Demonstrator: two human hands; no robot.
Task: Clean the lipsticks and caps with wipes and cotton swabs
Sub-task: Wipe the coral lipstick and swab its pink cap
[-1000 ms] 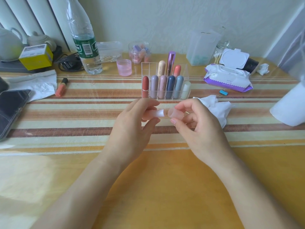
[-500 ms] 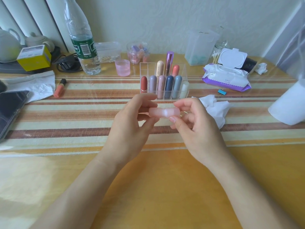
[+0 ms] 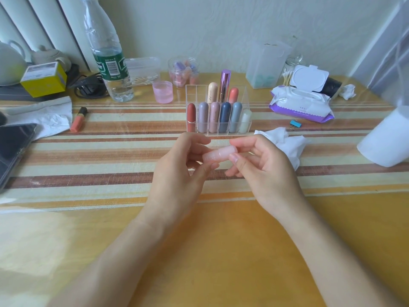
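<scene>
A pale pink lipstick [image 3: 219, 153] lies level between both hands above the striped cloth, its cap seated on the body. My left hand [image 3: 177, 173] pinches its left end; my right hand [image 3: 261, 169] pinches the capped right end. Behind them a clear organizer [image 3: 244, 94] holds several capped lipsticks upright. A crumpled used wipe [image 3: 285, 142] lies just right of my right hand. The wipes pack [image 3: 303, 103] stands open at the back right, with a jar of cotton swabs [image 3: 287, 74] behind it.
A water bottle [image 3: 108, 58], a pink cup [image 3: 163, 91] and a jar of small pink items [image 3: 183, 70] stand at the back. An orange lipstick [image 3: 78, 120], tissue [image 3: 46, 116] and a phone [image 3: 13, 147] lie left. A white roll [image 3: 387, 138] sits right.
The cap and the lipstick body were held apart a second ago; my hands have pushed them together, and the closed lipstick is held between both hands.
</scene>
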